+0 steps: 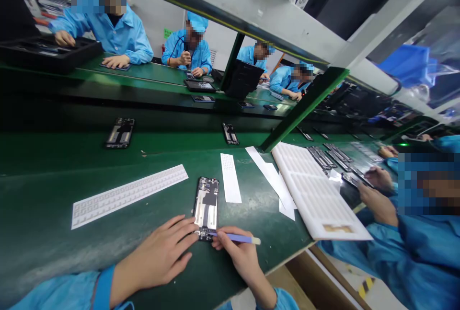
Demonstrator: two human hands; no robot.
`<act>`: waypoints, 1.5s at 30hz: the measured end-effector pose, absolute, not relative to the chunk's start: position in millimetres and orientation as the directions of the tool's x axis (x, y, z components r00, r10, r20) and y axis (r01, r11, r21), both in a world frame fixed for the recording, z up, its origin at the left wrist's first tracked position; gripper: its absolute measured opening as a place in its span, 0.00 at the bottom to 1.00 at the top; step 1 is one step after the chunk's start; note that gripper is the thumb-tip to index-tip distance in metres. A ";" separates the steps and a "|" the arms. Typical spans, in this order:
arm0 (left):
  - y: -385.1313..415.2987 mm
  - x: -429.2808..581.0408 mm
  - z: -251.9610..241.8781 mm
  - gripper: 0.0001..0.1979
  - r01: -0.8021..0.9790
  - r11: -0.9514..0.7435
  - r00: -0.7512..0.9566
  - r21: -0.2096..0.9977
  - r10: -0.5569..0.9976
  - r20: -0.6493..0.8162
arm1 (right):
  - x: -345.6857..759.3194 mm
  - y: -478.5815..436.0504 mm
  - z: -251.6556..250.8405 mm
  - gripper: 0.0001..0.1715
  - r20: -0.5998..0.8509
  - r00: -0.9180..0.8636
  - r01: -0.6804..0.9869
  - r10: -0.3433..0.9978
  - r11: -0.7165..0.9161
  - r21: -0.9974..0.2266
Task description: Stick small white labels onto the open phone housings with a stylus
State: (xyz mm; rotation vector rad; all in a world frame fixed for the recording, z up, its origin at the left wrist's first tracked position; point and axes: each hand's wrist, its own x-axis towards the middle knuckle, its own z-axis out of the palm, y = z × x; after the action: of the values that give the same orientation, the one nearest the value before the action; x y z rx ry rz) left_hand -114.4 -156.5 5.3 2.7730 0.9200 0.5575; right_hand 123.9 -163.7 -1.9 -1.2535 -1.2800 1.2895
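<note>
An opened phone body (207, 204) lies on the green table in front of me, its inner parts facing up. My left hand (161, 252) rests beside it with fingers spread, the fingertips touching its lower left edge. A thin purple tool (235, 238) with a pale end is pinched in my right hand (237, 252), its tip over the phone's lower end. To the left lies a long white sheet of small stickers (129, 195). A narrower white sticker strip (230, 178) is just right of the phone.
More opened phones (120, 132) (230, 133) lie along the far strip. White paper strips (271, 180) and a white tray (319, 195) are at the right, near a green post (305, 109). A person (424, 243) sits at the right; several others work across the table.
</note>
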 end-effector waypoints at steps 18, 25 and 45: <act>-157.2 -115.2 4.5 0.21 0.567 -0.775 0.739 0.280 0.628 0.242 | 125.4 -162.9 -2.6 0.14 -0.098 -0.076 0.064 0.992 -0.093 -0.994; -156.4 -115.5 5.6 0.22 0.560 -0.779 0.746 0.282 0.623 0.237 | 124.9 -162.9 -2.6 0.14 -0.084 -0.078 0.066 0.993 -0.079 -0.995; -158.0 -112.5 5.5 0.24 0.579 -0.772 0.730 0.260 0.634 0.256 | 125.0 -162.4 -5.3 0.15 -0.051 -0.093 0.070 0.994 -0.044 -0.997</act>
State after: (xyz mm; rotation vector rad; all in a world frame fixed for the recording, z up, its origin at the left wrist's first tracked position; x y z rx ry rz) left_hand -112.5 -158.0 5.5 2.7687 0.9781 0.4985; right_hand 125.0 -162.4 -5.3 -1.2488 -1.3068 1.2818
